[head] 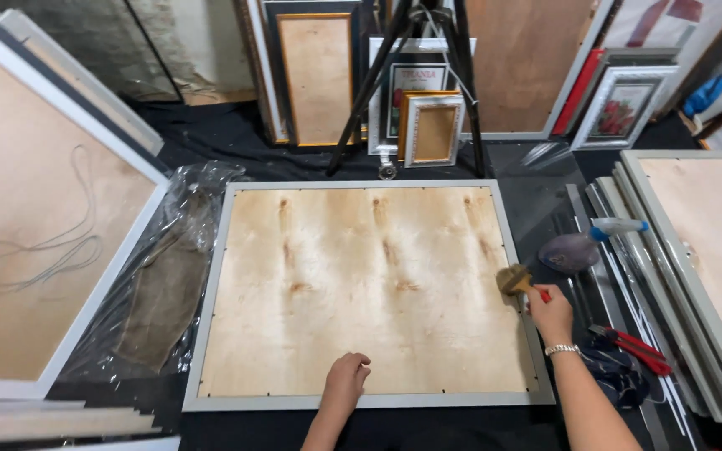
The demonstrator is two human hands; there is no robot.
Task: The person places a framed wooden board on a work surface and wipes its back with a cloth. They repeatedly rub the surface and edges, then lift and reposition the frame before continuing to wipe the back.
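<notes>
The right hand (551, 315) grips a small red-handled hammer (518, 281) at the right edge of the grey-framed plywood backing board (361, 288) — seemingly tacking. The left hand (346, 380), fingers loosely curled, steadies the near edge — the next tap needs aim.

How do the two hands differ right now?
The right hand grips a hammer at the frame's right edge; the left hand holds nothing, fingers curled on the plywood backing. The right wrist wears a bracelet; the left is bare. Both rest over the frame.
</notes>
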